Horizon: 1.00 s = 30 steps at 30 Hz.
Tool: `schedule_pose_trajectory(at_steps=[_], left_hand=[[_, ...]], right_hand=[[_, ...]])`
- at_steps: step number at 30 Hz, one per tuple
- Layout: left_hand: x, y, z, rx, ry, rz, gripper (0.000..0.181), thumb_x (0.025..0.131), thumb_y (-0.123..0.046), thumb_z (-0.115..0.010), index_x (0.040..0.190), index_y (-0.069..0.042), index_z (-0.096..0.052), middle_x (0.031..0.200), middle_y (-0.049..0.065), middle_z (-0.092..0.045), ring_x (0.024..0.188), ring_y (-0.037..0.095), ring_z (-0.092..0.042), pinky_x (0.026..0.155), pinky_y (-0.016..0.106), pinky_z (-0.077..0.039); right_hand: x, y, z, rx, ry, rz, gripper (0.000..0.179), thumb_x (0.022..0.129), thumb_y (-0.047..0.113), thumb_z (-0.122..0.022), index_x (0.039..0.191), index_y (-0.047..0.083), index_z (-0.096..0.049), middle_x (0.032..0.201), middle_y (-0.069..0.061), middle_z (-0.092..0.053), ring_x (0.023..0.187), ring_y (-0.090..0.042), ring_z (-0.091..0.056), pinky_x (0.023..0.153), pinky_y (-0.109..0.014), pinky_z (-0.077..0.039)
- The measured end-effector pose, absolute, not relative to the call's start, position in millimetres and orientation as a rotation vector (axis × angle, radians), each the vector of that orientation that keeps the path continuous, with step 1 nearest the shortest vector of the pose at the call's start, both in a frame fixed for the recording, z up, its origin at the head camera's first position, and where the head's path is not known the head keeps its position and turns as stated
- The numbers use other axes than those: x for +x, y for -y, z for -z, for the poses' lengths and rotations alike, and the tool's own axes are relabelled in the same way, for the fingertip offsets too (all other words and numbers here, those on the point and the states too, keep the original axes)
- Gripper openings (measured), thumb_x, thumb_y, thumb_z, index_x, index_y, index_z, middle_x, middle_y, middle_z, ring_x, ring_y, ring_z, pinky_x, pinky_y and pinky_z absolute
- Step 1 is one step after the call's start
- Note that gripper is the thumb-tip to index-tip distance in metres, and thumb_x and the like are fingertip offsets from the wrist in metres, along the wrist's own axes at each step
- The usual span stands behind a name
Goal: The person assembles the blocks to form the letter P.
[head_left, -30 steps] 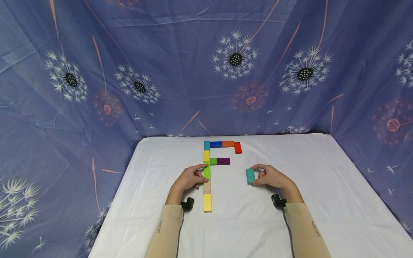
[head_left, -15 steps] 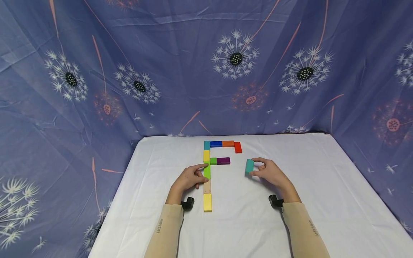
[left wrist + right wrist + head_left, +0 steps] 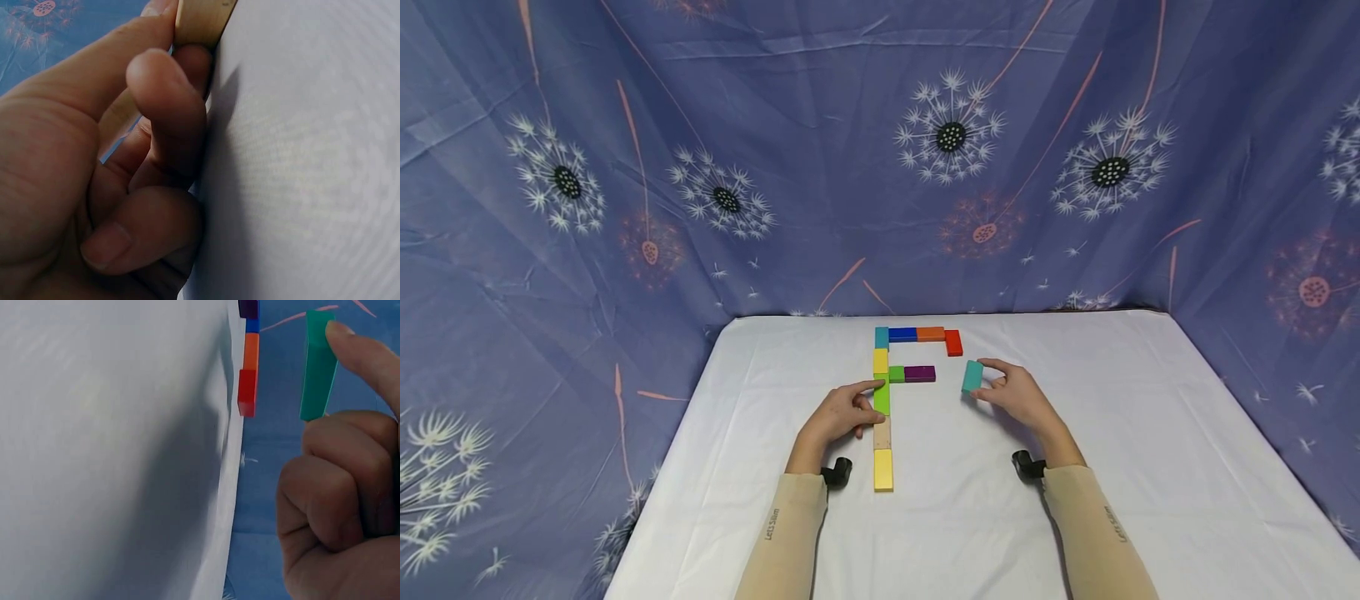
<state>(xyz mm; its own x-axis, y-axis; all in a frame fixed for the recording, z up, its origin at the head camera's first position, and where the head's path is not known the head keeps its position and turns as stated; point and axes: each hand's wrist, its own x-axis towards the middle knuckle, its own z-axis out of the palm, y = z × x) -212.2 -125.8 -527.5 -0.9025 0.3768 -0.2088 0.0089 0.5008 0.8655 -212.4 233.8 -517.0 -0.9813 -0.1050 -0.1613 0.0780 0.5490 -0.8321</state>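
Note:
In the head view, my left hand (image 3: 841,412) rests beside a column of blocks. Its index fingertip and thumb tip touch the lime-green block (image 3: 882,400), the thumb near the joint with the plain wooden block (image 3: 882,433). The other fingers curl under the palm, as the left wrist view shows. My right hand (image 3: 1018,394) pinches a teal block (image 3: 972,377) between thumb and index finger. The right wrist view has this teal block (image 3: 319,365) raised off the white cloth, the remaining fingers folded. It is to the right of the purple block (image 3: 920,374).
A yellow block (image 3: 883,471) ends the column nearest me; another yellow block (image 3: 881,361) and a light-blue block (image 3: 882,337) top it. Blue (image 3: 902,335), orange (image 3: 930,334) and red (image 3: 953,342) blocks extend right. A small green block (image 3: 897,374) adjoins the purple one. Patterned cloth hangs behind.
My right hand has lifted the teal block and carried it away from me and a little left, tilting it. The left hand stays in place on the column.

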Motion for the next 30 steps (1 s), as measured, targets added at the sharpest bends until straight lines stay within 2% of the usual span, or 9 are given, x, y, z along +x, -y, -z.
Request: schedule_pose_trajectory(at_steps=[12,16,18,20,23,26,28,30], left_hand=[[-213,126,527,0.332,-2.381,-1.359,0.069,0.091,-0.024,-0.085,0.154,-0.024,-0.059,0.081,0.002,-0.071,0.051,0.014,-0.059,0.072,0.031,-0.048],[-212,126,527,0.316,-2.379,-1.355,0.069,0.091,-0.023,-0.085,0.154,-0.024,-0.058,0.081,0.002,-0.071,0.052,0.014,-0.059,0.071,0.031,-0.048],[-212,126,527,0.308,-2.379,-1.35,0.069,0.091,-0.023,-0.085,0.154,-0.024,-0.058,0.082,0.002,-0.071,0.052,0.014,-0.059,0.07,0.031,-0.048],[-212,125,527,0.304,-2.382,-1.344,0.068,0.091,-0.023,-0.085,0.154,-0.024,-0.058,0.082,0.002,-0.071,0.052,0.014,-0.059,0.07,0.031,-0.048],[-212,126,528,0.316,-2.385,-1.346,0.068,0.091,-0.023,-0.085,0.154,-0.024,-0.058,0.082,0.002,-0.071,0.052,0.014,-0.059,0.07,0.031,-0.048],[-212,126,529,0.342,-2.385,-1.35,0.069,0.092,-0.022,-0.084,0.155,-0.023,-0.057,0.081,0.001,-0.072,0.051,0.014,-0.06,0.071,0.031,-0.049],[-212,127,530,0.358,-2.386,-1.353,0.069,0.092,-0.022,-0.084,0.155,-0.022,-0.057,0.08,0.001,-0.072,0.051,0.014,-0.06,0.072,0.031,-0.05],[-212,127,531,0.37,-2.388,-1.355,0.069,0.092,-0.022,-0.084,0.155,-0.022,-0.057,0.08,0.0,-0.072,0.051,0.014,-0.06,0.073,0.031,-0.05]], right_hand=[[-224,-211,523,0.073,-2.679,1.453,0.075,0.089,0.028,-0.083,0.153,0.001,-0.054,0.058,0.008,-0.034,0.056,-0.01,-0.03,0.057,-0.027,-0.03],[-228,-202,524,0.148,-2.705,1.458,0.075,0.088,0.028,-0.084,0.151,-0.001,-0.055,0.06,0.006,-0.038,0.061,-0.012,-0.036,0.062,-0.029,-0.035],[-230,-197,524,0.191,-2.721,1.454,0.075,0.088,0.029,-0.084,0.151,-0.001,-0.056,0.066,0.001,-0.055,0.068,-0.013,-0.045,0.068,-0.028,-0.04],[-232,-193,526,0.219,-2.731,1.459,0.075,0.088,0.03,-0.084,0.15,-0.002,-0.056,0.073,-0.003,-0.062,0.073,-0.014,-0.05,0.071,-0.027,-0.044],[-234,-188,527,0.259,-2.722,1.485,0.076,0.087,0.029,-0.084,0.15,-0.002,-0.056,0.075,-0.004,-0.063,0.075,-0.016,-0.051,0.069,-0.026,-0.044],[-234,-184,528,0.299,-2.699,1.513,0.075,0.087,0.027,-0.084,0.151,-0.002,-0.056,0.072,-0.001,-0.051,0.072,-0.015,-0.046,0.065,-0.026,-0.04],[-234,-181,528,0.329,-2.684,1.527,0.075,0.087,0.026,-0.084,0.151,-0.001,-0.055,0.081,-0.005,-0.056,0.075,-0.017,-0.047,0.065,-0.026,-0.041],[-234,-179,527,0.355,-2.677,1.531,0.074,0.088,0.026,-0.084,0.151,0.0,-0.055,0.098,-0.013,-0.065,0.085,-0.019,-0.053,0.07,-0.027,-0.044]])
